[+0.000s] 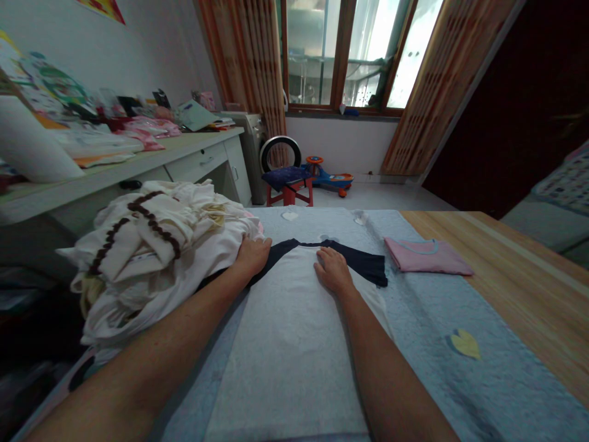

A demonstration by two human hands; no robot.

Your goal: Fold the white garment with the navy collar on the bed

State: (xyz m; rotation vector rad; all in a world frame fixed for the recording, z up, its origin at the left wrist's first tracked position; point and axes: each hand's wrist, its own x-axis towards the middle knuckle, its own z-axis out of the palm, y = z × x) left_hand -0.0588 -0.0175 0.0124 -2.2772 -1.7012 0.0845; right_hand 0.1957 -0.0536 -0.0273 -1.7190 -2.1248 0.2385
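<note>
A white T-shirt (289, 331) with dark navy sleeves and collar lies spread out in front of me, its collar at the far end. My left hand (254, 255) rests at the shirt's left sleeve, beside the heap of clothes; its fingers reach forward, stretched out. On the upper chest, just below the collar, my right hand (333, 269) lies with its fingers apart. The right sleeve is laid out flat, while part of the left one is hidden by my left hand and arm.
A large heap of whitish clothes (170, 239) sits on the left. To the right lies a folded pink garment (427, 255) on the blue cloth (427, 307), which covers part of a wooden table (529, 288). Beyond are a red stool (289, 191) and a cluttered white desk (193, 150).
</note>
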